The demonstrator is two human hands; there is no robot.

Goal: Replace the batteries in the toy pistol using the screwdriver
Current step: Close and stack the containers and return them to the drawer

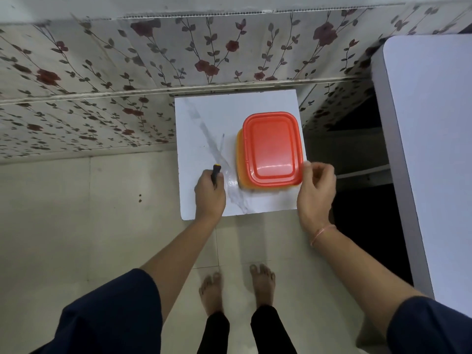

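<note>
The screwdriver [215, 174] is gripped in the left hand [209, 195] near the table's [201, 116] near-left corner, while the right hand [315, 191] is held, fingers curled, at the lid's [270, 146] near-right corner, contact not determinable.

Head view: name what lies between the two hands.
The red-lidded orange container, on the white table, lies between the left hand and right hand, seen in the head view.

The lidded box [270, 146] fills the desk's [199, 116] right half. Its left half lies bare above the left hand [209, 194] gripping the screwdriver [216, 173]. A flowered wall [102, 72] blocks the upper frame.
</note>
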